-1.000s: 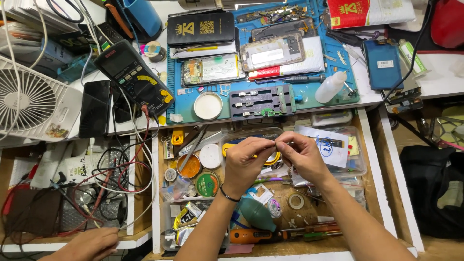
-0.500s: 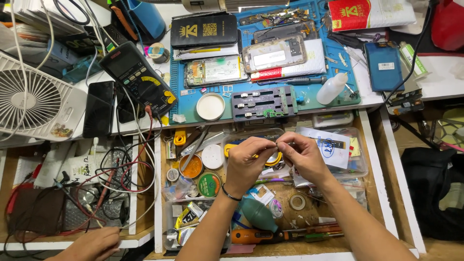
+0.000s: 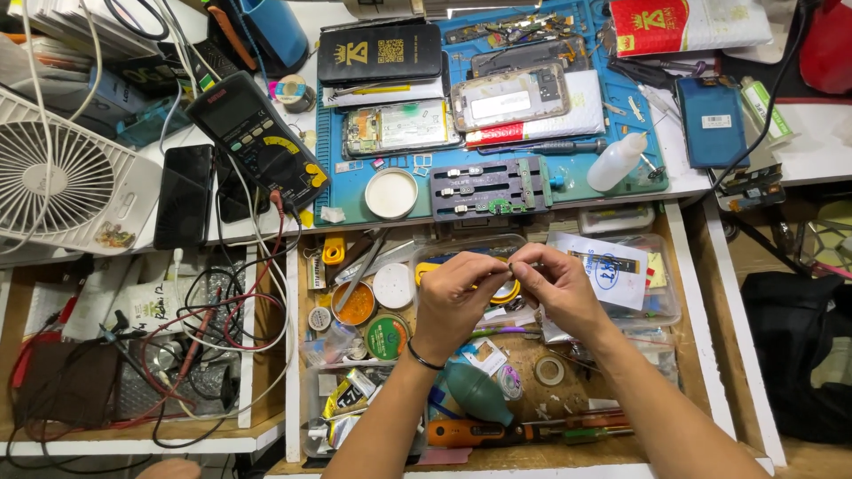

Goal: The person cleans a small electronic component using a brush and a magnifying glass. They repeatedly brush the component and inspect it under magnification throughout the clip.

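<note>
My left hand and my right hand meet fingertip to fingertip over an open drawer. Between the fingertips they pinch a tiny part, too small to make out. A dark band circles my left wrist. Under the hands lie a yellow round tape roll, a clear plastic box and a white printed packet. Below my left forearm rest a teal rubber air blower and an orange-handled screwdriver.
A blue repair mat on the desk carries opened phones, a metal board holder, a white round lid and a squeeze bottle. At left are a multimeter, a white fan and a wire-filled drawer.
Both hands stay together over the drawer with only slight finger movement. The view has shifted a little.
</note>
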